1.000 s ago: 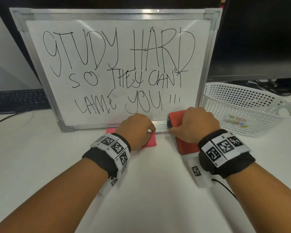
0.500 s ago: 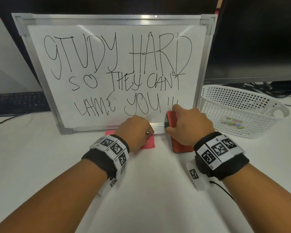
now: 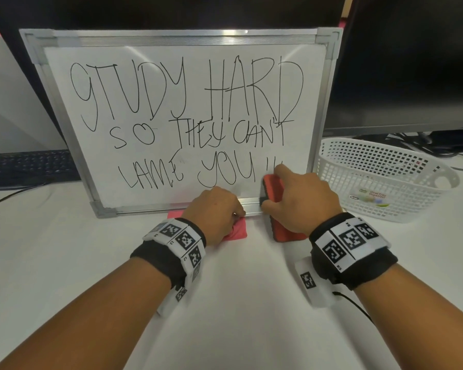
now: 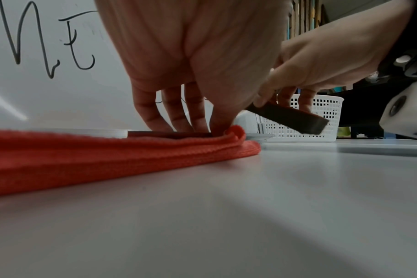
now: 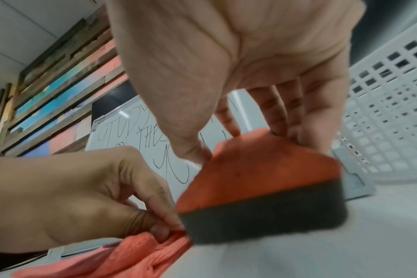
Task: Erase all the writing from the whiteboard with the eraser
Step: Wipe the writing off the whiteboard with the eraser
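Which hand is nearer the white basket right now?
Right. The right hand, holding the eraser, is just beside the basket; the left hand grips the cloth farther away.

The head view looks forward and down from above the counter [image 3: 64, 263], taking in the whole whiteboard [image 3: 187, 161] and both forearms. The left wrist view sits almost on the counter, facing the whiteboard's lower edge close up past the red cloth [image 4: 83, 156]. The right wrist view, lifted and tilted, looks up along the eraser [image 5: 262, 188]; all three share the whiteboard and white basket [image 3: 385, 182].
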A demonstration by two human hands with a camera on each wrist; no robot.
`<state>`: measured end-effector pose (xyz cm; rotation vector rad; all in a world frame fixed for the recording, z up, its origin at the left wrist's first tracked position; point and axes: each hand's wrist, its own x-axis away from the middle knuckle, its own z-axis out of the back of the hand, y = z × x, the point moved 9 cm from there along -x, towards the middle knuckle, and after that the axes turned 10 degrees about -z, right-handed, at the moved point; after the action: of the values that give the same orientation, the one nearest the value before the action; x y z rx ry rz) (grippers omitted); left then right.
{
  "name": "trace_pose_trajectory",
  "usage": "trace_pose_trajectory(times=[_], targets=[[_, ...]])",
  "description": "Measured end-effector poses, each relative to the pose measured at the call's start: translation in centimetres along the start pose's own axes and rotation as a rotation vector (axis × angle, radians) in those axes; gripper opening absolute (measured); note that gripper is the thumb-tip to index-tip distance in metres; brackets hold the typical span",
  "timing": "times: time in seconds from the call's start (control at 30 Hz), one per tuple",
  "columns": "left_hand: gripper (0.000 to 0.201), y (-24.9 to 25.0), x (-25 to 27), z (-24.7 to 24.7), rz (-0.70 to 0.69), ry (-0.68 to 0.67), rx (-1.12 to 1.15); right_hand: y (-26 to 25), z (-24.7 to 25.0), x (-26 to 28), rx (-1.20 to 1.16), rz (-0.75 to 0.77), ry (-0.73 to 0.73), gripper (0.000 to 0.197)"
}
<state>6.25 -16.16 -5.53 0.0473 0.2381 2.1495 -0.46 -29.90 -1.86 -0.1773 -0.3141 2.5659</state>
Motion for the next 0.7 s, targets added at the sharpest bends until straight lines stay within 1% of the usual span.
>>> trace_pose_trajectory(times=[0.07, 0.1, 0.17, 0.23, 0.27, 0.4, 0.43, 0.53, 0.57, 0.7], targets=[[0.028, 0.1, 0.0, 0.2, -0.005, 0.007, 0.003, -0.2, 1.0, 0.0, -0.068, 0.021, 0.086, 0.055], [0.028, 0.1, 0.0, 0.2, -0.006, 0.006, 0.004, -0.3, 1.2, 0.0, -0.083, 0.025, 0.106, 0.057], [0.028, 0.1, 0.0, 0.2, -0.001, 0.0, 0.005, -0.3, 0.9, -0.2, -0.047, 0.021, 0.082, 0.06], [0.028, 0.0, 0.0, 0.1, 0.008, -0.004, 0.016, -0.3, 0.1, -0.2, 0.003, 0.014, 0.032, 0.06], [0.028, 0.0, 0.0, 0.1, 0.008, -0.003, 0.02, -0.2, 0.0, -0.2, 0.002, 0.014, 0.032, 0.058], [0.028, 0.0, 0.0, 0.1, -0.002, -0.002, 0.008, -0.4, 1.5, -0.2, -0.094, 0.029, 0.14, 0.057], [0.028, 0.0, 0.0, 0.1, -0.003, 0.001, 0.006, -0.4, 1.5, -0.2, -0.087, 0.029, 0.137, 0.058], [0.028, 0.0, 0.0, 0.2, 0.002, -0.003, 0.007, -0.4, 0.3, -0.2, -0.02, 0.022, 0.055, 0.057], [0.028, 0.0, 0.0, 0.2, 0.003, -0.004, 0.009, -0.4, 0.2, -0.2, -0.028, 0.02, 0.049, 0.056], [0.028, 0.1, 0.1, 0.2, -0.012, 0.003, 0.021, -0.5, 1.2, -0.2, -0.13, 0.037, 0.152, 0.059]])
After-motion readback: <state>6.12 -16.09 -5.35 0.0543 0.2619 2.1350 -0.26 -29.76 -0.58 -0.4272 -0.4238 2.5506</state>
